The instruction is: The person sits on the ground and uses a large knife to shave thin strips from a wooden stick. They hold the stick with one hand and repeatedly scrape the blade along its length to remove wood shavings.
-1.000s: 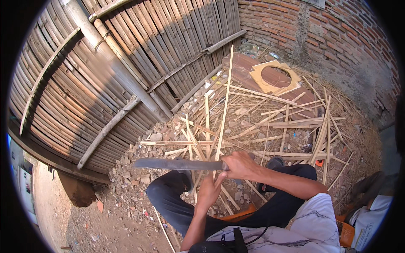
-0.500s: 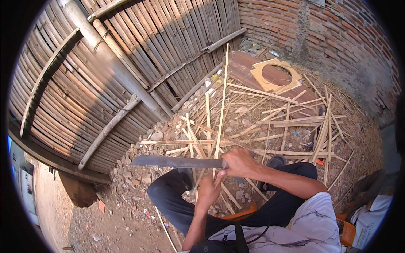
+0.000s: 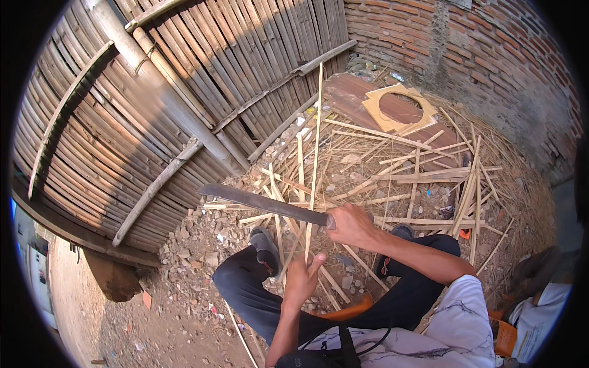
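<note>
My right hand (image 3: 352, 226) is wrapped round the handle of a machete (image 3: 264, 203). The long dark blade points left, its tip a little farther away than its base, and crosses over a thin bamboo strip (image 3: 316, 141). Low in front of me, my left hand (image 3: 300, 279) grips the near end of that strip, thumb pointing up along it. The strip stretches away from me, long, pale and nearly straight, over a pile of cut strips. Whether the blade touches the strip, I cannot tell.
Cut bamboo strips (image 3: 435, 178) lie scattered over stony ground beyond my feet. Behind them rests a brown board with a yellowish sheet (image 3: 374, 107) that has a round hole. A bamboo-slat wall (image 3: 202, 80) stands left, a brick wall (image 3: 491, 55) right. Something orange (image 3: 353, 310) lies between my legs.
The machete has moved away from my left hand, and its blade has tilted so the tip sits farther off. The far end of the strip has shifted slightly left.
</note>
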Demonstrator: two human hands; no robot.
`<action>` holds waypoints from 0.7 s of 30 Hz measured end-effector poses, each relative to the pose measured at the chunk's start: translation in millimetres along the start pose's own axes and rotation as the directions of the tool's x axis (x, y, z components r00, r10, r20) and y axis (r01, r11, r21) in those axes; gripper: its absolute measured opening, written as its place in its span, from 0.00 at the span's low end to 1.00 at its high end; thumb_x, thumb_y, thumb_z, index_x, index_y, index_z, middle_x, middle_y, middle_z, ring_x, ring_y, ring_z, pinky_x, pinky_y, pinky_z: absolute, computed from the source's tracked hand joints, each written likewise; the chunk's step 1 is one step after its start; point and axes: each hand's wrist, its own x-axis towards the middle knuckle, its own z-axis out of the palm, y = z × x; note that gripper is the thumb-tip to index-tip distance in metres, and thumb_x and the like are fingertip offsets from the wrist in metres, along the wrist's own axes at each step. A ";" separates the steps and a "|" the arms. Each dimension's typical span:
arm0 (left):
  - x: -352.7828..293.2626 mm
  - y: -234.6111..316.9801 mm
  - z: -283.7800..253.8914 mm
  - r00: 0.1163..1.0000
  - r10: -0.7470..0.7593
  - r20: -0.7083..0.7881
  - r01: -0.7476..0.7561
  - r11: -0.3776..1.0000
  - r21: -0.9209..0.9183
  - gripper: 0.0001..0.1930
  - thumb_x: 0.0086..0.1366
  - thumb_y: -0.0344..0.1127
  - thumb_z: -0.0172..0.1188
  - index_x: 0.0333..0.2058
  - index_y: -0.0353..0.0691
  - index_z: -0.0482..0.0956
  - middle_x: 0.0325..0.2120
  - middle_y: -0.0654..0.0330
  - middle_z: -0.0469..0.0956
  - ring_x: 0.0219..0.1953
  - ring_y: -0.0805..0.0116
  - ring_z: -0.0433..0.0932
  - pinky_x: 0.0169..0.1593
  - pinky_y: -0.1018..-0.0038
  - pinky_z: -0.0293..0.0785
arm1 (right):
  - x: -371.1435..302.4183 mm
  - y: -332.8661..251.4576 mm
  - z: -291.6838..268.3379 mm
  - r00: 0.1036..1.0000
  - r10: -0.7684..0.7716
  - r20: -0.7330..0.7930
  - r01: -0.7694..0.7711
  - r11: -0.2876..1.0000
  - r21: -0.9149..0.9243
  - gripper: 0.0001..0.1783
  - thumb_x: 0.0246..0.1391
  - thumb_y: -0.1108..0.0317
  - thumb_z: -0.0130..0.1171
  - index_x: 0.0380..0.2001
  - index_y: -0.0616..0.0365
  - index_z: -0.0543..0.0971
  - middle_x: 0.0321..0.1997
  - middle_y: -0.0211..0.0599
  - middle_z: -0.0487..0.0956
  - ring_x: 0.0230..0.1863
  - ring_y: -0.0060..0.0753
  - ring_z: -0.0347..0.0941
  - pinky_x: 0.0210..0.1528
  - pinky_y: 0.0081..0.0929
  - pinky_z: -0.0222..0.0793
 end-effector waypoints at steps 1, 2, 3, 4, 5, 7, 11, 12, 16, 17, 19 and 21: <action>1.0 -2.0 0.3 1.000 -0.005 -0.002 0.005 1.000 0.008 0.26 0.72 0.52 0.62 0.39 0.25 0.77 0.21 0.44 0.75 0.24 0.50 0.72 0.33 0.55 0.68 | 1.1 0.8 -1.7 1.000 -0.004 -0.003 0.004 1.000 -0.017 0.12 0.38 0.66 0.66 0.25 0.65 0.83 0.19 0.57 0.79 0.23 0.59 0.81 0.29 0.48 0.77; 2.5 -3.1 0.7 1.000 -0.010 -0.005 0.010 1.000 0.016 0.27 0.72 0.52 0.62 0.39 0.25 0.77 0.20 0.43 0.74 0.23 0.48 0.72 0.33 0.54 0.68 | -1.6 -1.2 -1.2 0.999 -0.042 0.032 0.043 0.999 -0.025 0.12 0.38 0.66 0.66 0.25 0.65 0.83 0.19 0.57 0.79 0.23 0.58 0.81 0.29 0.48 0.77; 4.1 -3.7 2.0 0.998 0.050 -0.024 -0.049 0.999 0.011 0.26 0.72 0.51 0.62 0.41 0.25 0.77 0.21 0.44 0.75 0.24 0.50 0.72 0.34 0.55 0.69 | -8.7 -7.4 1.9 0.994 -0.077 0.071 0.079 0.997 -0.027 0.12 0.39 0.66 0.65 0.25 0.65 0.83 0.18 0.56 0.79 0.23 0.58 0.81 0.29 0.48 0.77; 6.6 -3.1 3.8 0.993 0.108 -0.045 -0.108 0.994 0.007 0.25 0.73 0.51 0.61 0.43 0.25 0.77 0.22 0.45 0.75 0.24 0.53 0.72 0.35 0.57 0.71 | -13.8 -13.4 3.1 0.987 -0.112 0.112 0.116 0.993 -0.027 0.11 0.39 0.67 0.65 0.25 0.64 0.83 0.18 0.56 0.79 0.23 0.58 0.81 0.29 0.48 0.77; 8.4 -2.3 4.2 0.984 0.166 -0.066 -0.166 0.986 0.004 0.25 0.74 0.50 0.60 0.44 0.25 0.77 0.23 0.45 0.76 0.25 0.56 0.72 0.36 0.59 0.72 | -17.8 -18.7 1.4 0.982 -0.173 0.076 0.178 0.982 -0.057 0.10 0.40 0.66 0.64 0.24 0.63 0.83 0.18 0.56 0.79 0.23 0.57 0.81 0.29 0.48 0.77; 6.3 8.0 0.3 0.999 0.041 -0.005 -0.040 0.993 0.108 0.24 0.74 0.49 0.60 0.40 0.26 0.76 0.21 0.46 0.74 0.24 0.56 0.70 0.34 0.58 0.71 | -10.8 -1.3 9.0 0.994 -0.081 0.069 0.085 0.995 -0.058 0.10 0.39 0.65 0.65 0.23 0.62 0.83 0.18 0.55 0.79 0.23 0.57 0.81 0.29 0.48 0.78; -3.9 3.8 -4.2 1.000 -0.023 0.005 0.022 0.988 0.150 0.30 0.70 0.55 0.63 0.40 0.23 0.76 0.17 0.38 0.73 0.23 0.35 0.74 0.32 0.48 0.67 | 0.2 12.9 5.9 0.997 -0.028 0.073 0.027 1.000 0.010 0.10 0.39 0.64 0.65 0.22 0.60 0.83 0.17 0.54 0.79 0.22 0.55 0.81 0.29 0.48 0.78; -4.7 2.3 -4.2 0.999 -0.033 0.000 0.032 0.988 0.154 0.30 0.70 0.55 0.64 0.39 0.23 0.76 0.17 0.38 0.73 0.23 0.34 0.74 0.32 0.48 0.68 | -0.9 12.3 6.7 0.997 -0.039 0.059 0.040 0.999 -0.007 0.09 0.39 0.65 0.65 0.22 0.60 0.83 0.17 0.53 0.79 0.21 0.55 0.80 0.29 0.48 0.78; 1.8 -1.3 -2.3 0.999 -0.032 -0.003 0.032 0.990 0.139 0.31 0.70 0.56 0.64 0.38 0.23 0.76 0.18 0.38 0.74 0.25 0.33 0.75 0.33 0.49 0.69 | -14.0 -6.4 9.1 0.993 -0.106 0.054 0.107 0.994 -0.029 0.09 0.39 0.66 0.64 0.21 0.62 0.83 0.16 0.52 0.78 0.20 0.56 0.79 0.29 0.47 0.78; 3.5 -2.2 -1.4 1.000 -0.021 0.001 0.021 0.992 0.126 0.31 0.70 0.56 0.63 0.37 0.23 0.77 0.18 0.37 0.74 0.25 0.33 0.76 0.33 0.49 0.69 | -16.5 -11.6 8.2 0.990 -0.127 0.065 0.129 0.991 -0.022 0.09 0.39 0.66 0.63 0.21 0.62 0.83 0.16 0.52 0.78 0.20 0.57 0.79 0.30 0.47 0.78; 1.5 -1.0 -0.9 1.000 -0.012 -0.012 0.014 0.987 0.157 0.31 0.70 0.56 0.63 0.37 0.24 0.77 0.19 0.37 0.75 0.26 0.33 0.77 0.33 0.49 0.70 | -9.0 -4.2 6.0 0.995 -0.086 0.053 0.088 0.995 -0.037 0.10 0.39 0.66 0.64 0.21 0.63 0.82 0.16 0.53 0.78 0.20 0.58 0.79 0.31 0.47 0.78; -3.2 0.0 -1.0 1.000 -0.029 -0.006 0.030 0.986 0.162 0.31 0.69 0.57 0.63 0.37 0.24 0.77 0.19 0.37 0.75 0.27 0.32 0.78 0.33 0.49 0.70 | 4.2 11.8 1.5 0.999 0.001 0.052 0.000 1.000 -0.020 0.10 0.40 0.65 0.63 0.22 0.62 0.83 0.19 0.54 0.80 0.23 0.60 0.80 0.32 0.48 0.78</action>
